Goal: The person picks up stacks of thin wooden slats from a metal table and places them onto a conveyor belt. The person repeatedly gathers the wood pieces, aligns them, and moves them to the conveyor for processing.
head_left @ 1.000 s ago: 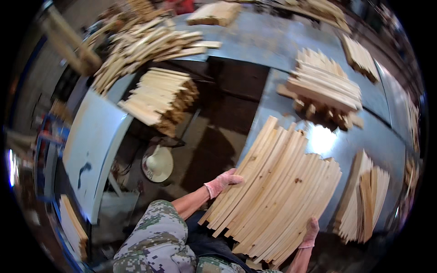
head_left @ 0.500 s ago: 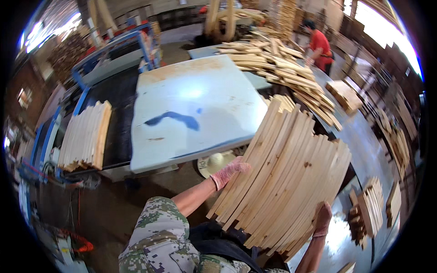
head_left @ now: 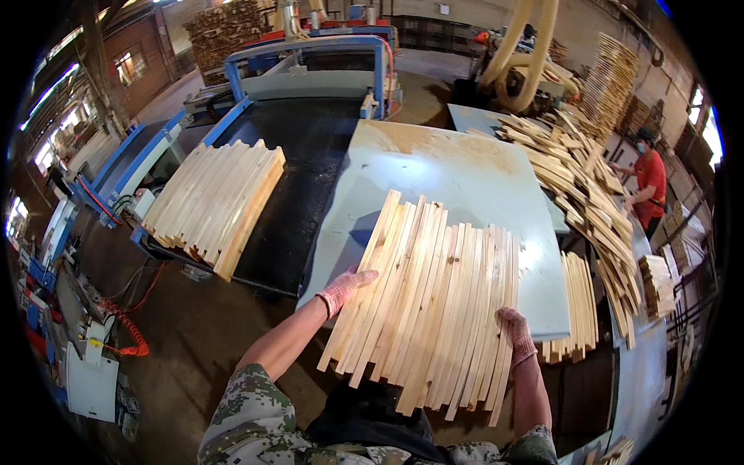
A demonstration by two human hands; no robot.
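Note:
Between my two gloved hands I hold a row of light wooden strips, pressed side by side, their ends uneven. My left hand grips the row's left edge, its thumb lying over the top. At the right edge my right hand is closed on the outermost strip. The row is over the near part of a pale blue-grey tabletop; whether it touches the top I cannot tell. Another block of aligned strips rests to the left on a black conveyor belt.
A blue-framed machine spans the belt's far end. Loose strips lie heaped at the right, with a smaller row of strips below them. A person in red stands beyond the heap. A red coiled hose hangs at the left.
The held strips have moved left, away from the right-hand metal table and over the pale tabletop, and have turned more upright. My view has swung left. Both hands keep their grip.

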